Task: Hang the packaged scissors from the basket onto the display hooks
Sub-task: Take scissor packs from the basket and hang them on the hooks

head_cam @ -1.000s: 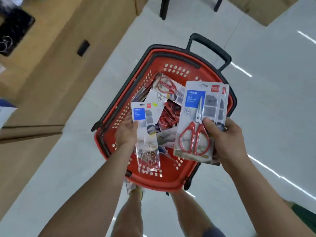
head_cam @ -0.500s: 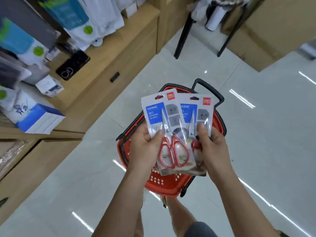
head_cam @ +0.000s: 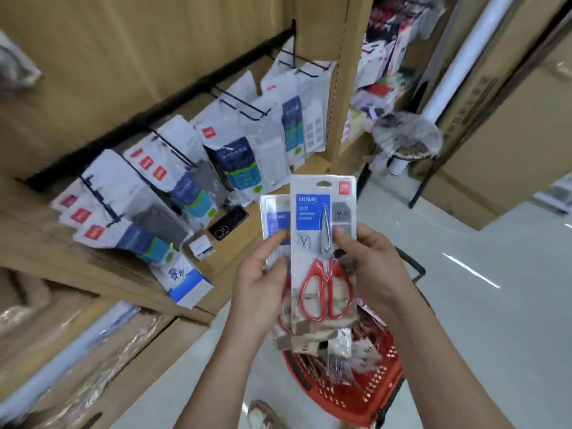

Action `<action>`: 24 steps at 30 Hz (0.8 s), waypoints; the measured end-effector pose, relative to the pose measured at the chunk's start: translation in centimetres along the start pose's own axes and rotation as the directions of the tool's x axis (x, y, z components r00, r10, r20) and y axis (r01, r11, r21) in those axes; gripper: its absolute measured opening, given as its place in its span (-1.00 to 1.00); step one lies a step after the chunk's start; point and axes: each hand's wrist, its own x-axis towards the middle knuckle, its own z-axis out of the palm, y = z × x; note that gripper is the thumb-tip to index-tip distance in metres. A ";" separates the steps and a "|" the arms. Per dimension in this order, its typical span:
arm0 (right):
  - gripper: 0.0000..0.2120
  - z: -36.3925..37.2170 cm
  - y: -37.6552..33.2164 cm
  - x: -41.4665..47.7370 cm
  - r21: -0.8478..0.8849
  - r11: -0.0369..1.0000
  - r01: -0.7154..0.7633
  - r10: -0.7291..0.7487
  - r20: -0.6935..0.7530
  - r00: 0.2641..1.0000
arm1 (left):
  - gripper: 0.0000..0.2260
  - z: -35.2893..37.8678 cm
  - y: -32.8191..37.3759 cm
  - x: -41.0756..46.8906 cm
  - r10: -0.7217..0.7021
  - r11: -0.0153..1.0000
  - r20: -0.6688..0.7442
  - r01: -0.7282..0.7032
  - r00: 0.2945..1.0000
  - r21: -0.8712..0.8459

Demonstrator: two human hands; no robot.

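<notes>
The view has swung up from the floor to the shelf: a second ago both hands were down over the basket (head_cam: 356,394), and now the packs (head_cam: 322,252) are raised in front of the hooks (head_cam: 244,103) at far left. The left hand (head_cam: 263,292) pinches the rear pack; the right hand (head_cam: 371,267) pinches the front one, thumb on its face. Picking looks done; hanging comes next.
</notes>
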 end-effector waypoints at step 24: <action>-0.90 28.9 -16.8 6.0 0.033 0.903 0.428 -0.398 0.438 0.806 | -0.85 -20.0 16.3 3.5 0.192 0.973 -0.580 -0.229 0.792 0.010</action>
